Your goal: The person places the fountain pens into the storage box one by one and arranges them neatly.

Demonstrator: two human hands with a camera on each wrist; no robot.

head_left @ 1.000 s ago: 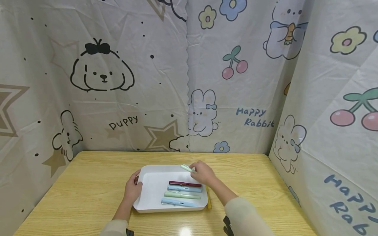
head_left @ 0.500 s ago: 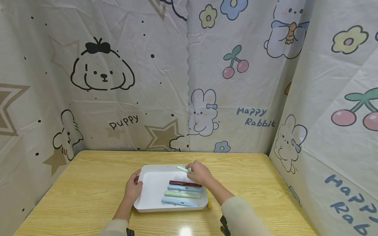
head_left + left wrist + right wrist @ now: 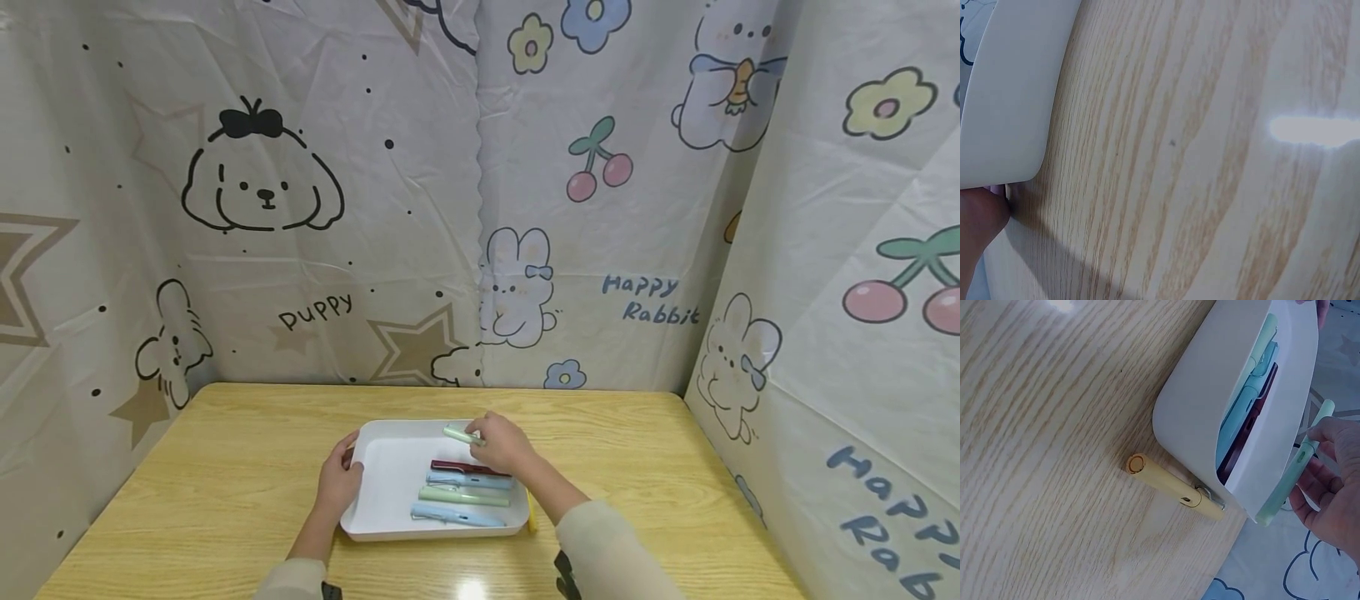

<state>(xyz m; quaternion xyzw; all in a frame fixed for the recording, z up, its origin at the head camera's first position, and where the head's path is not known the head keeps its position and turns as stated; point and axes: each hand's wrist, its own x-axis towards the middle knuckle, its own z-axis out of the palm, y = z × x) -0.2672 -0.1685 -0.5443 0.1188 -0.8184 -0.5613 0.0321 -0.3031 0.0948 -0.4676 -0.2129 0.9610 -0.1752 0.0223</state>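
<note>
While four pens lie trayed, fingers pinch another.

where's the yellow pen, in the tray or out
Out. The yellow pen lies on the table against the tray's outer wall, while four other pens lie inside.

- tray: plain white
- pens in tray: dark red, light blue, pale green, light blue
- held pen: mint green
- pen on table: yellow
- table: light wood grain
- backdrop: white, cartoon puppies, rabbits, cherries, flowers, stars
</note>
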